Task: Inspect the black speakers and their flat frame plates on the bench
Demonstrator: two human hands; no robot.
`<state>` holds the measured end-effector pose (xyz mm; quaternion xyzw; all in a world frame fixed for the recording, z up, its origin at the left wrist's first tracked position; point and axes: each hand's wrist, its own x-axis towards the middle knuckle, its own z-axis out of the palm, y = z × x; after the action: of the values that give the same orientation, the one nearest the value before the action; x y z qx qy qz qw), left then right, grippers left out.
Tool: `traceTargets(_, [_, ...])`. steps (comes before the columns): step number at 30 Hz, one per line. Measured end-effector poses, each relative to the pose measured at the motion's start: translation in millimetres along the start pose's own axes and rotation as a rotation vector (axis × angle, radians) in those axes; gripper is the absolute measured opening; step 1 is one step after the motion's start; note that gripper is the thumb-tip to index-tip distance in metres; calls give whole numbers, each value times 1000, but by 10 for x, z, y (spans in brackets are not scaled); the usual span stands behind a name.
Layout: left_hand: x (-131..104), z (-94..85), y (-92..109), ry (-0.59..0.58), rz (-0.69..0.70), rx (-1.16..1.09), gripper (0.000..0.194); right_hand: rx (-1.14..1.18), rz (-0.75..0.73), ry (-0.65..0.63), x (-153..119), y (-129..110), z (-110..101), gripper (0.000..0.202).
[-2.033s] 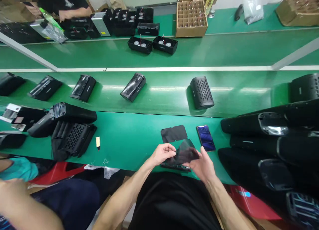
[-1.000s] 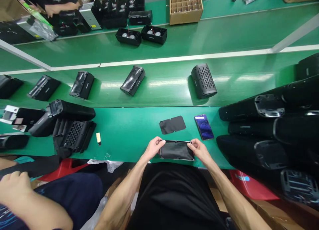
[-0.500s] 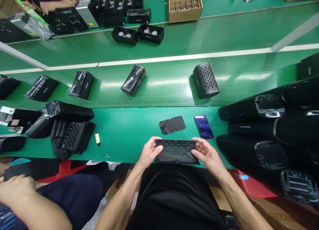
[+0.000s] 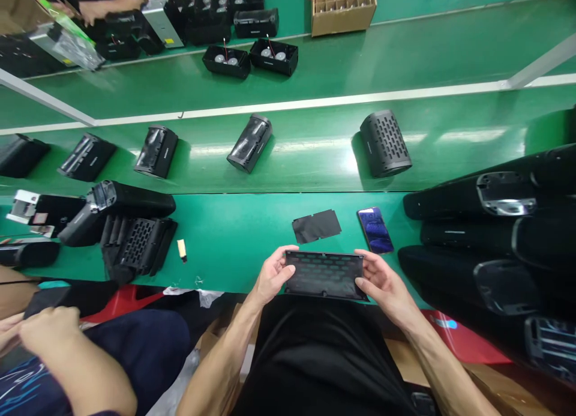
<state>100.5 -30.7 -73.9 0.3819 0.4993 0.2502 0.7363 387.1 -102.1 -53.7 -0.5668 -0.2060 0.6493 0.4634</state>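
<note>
A black slotted panel (image 4: 324, 275) is held at the bench's front edge, above my lap. My left hand (image 4: 275, 274) grips its left end, thumb on the inner face. At the right end, my right hand (image 4: 378, 279) pinches it the same way. Thin dark mesh seems to cover the slots. Just beyond the panel lies a flat black sheet (image 4: 317, 226) with notched edges. To the right of that sheet rests a phone (image 4: 375, 230).
Black speaker housings (image 4: 477, 236) are stacked at the right, more (image 4: 139, 242) at the left. Speakers, one a perforated unit (image 4: 386, 143), stand along the green belt behind. A small cream-coloured bottle (image 4: 182, 250) lies left. A co-worker's arm (image 4: 76, 350) is at lower left.
The view has shifted slightly, so most bench objects appear further right. The panel is tilted a little more toward the camera, showing its slots more clearly. Both hands still hold it.
</note>
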Motion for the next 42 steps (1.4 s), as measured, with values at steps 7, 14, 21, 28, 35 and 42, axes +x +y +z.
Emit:
traceTargets(7, [-3, -2, -12, -12, 0, -59, 68, -22, 6, 69, -3, 29, 2, 57])
traceTargets(14, [16, 67, 17, -14, -49, -192, 66, 13, 46, 146, 47, 210, -32, 58])
traceTargets(21, [51, 69, -44, -17, -69, -202, 68, 74, 92, 159, 88, 188, 42, 61])
traceTargets(28, [106, 70, -58, -1, -72, -259, 60, 124, 170, 191, 109, 100, 134, 61])
traceTargets(35, [130, 94, -47, 13, -106, -281, 59, 81, 186, 234, 144, 85, 179, 61])
traceTargets(42, [132, 176, 26, 92, -65, -351, 48, 103, 179, 387, 225, 202, 175, 58])
